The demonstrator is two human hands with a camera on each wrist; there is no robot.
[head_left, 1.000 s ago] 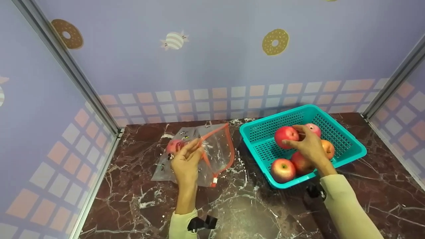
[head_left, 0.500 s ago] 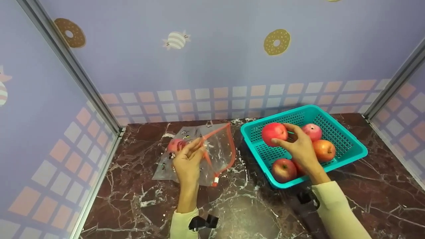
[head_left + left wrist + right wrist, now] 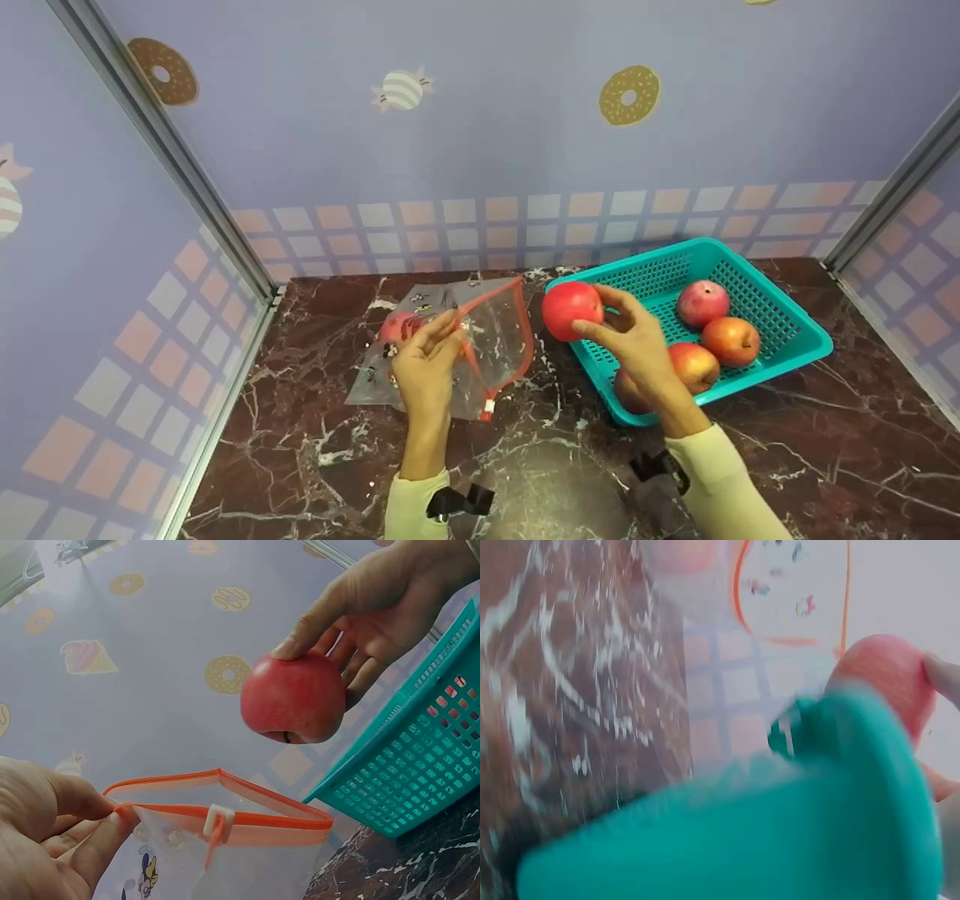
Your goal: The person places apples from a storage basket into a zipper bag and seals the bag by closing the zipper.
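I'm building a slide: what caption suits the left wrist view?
Right hand holding a red apple, left hand pinching an open clear bag, teal basket at picture right.

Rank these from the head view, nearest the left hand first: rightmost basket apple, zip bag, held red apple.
1. Zip bag, pinched by the left hand.
2. Red apple, in the right hand, right of the bag.
3. Rightmost apple, inside the basket.
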